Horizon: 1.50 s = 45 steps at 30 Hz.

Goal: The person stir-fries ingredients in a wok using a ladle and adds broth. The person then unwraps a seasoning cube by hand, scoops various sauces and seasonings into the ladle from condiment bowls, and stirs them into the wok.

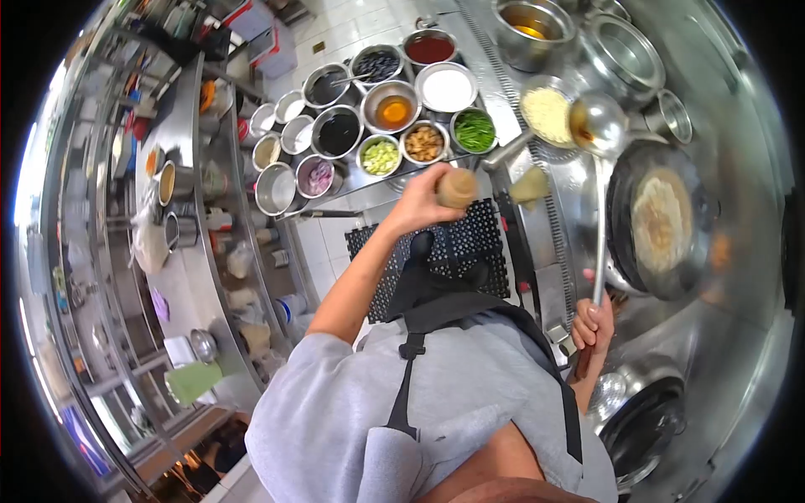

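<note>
My left hand (pixel 421 204), fingers closed, grips a small tan cylindrical container (pixel 457 189), blurred, its exact kind unclear. It is in front of the bowls of green slices (pixel 380 156) and brown chunks (pixel 423 143). My right hand (pixel 592 325) is wrapped around the handle of a long metal ladle (pixel 600 220). A little brown liquid shows in the ladle's bowl, close to a container of pale yellow shreds (pixel 547 115). Right of the handle, a dark wok (pixel 620 201) holds a flat, pale, browned layer (pixel 662 220).
Several metal bowls with dark liquid (pixel 338 132), red sauce (pixel 430 49), white powder (pixel 446 87) and chopped greens (pixel 474 131) crowd the front counter. Steel pots (pixel 625 54) stand at upper right. Another dark pan (pixel 646 432) sits lower right. Steel shelving (pixel 180 251) lines the left; a black perforated mat (pixel 369 251) covers the floor.
</note>
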### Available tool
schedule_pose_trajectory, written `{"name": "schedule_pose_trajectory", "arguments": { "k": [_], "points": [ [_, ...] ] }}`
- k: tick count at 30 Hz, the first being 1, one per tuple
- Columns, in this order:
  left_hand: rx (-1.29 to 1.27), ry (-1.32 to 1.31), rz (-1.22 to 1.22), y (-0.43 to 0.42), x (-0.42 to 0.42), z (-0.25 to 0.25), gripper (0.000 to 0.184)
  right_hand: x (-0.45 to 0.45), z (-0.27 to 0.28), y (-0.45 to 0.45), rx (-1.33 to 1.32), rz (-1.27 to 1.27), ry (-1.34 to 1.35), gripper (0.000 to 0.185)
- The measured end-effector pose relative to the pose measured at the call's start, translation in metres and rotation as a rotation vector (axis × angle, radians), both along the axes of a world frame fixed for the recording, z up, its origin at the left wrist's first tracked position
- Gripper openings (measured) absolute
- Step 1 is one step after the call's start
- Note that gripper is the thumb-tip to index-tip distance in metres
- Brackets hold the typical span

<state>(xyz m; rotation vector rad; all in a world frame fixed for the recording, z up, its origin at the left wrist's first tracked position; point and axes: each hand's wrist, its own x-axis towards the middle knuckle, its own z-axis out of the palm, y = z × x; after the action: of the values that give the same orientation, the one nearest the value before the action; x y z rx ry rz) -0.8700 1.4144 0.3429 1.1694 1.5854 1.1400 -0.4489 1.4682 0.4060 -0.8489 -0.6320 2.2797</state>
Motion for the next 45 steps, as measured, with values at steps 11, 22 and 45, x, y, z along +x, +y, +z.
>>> {"name": "schedule_pose_trajectory", "arguments": {
  "k": [11,22,45],
  "points": [
    [0.136,0.273,0.722,-0.112,-0.145,-0.115,0.063,-0.279,-0.009,0.013,0.008,0.696,-0.206,0.057],
    [0.118,0.410,0.770,-0.107,-0.171,-0.120,0.067,-0.365,-0.021,-0.019,0.627,0.865,-0.696,0.060],
    [0.002,0.736,0.717,-0.125,-0.174,-0.132,0.088,-0.370,-0.018,-0.035,0.626,0.897,-0.759,0.061]
  ]
}}
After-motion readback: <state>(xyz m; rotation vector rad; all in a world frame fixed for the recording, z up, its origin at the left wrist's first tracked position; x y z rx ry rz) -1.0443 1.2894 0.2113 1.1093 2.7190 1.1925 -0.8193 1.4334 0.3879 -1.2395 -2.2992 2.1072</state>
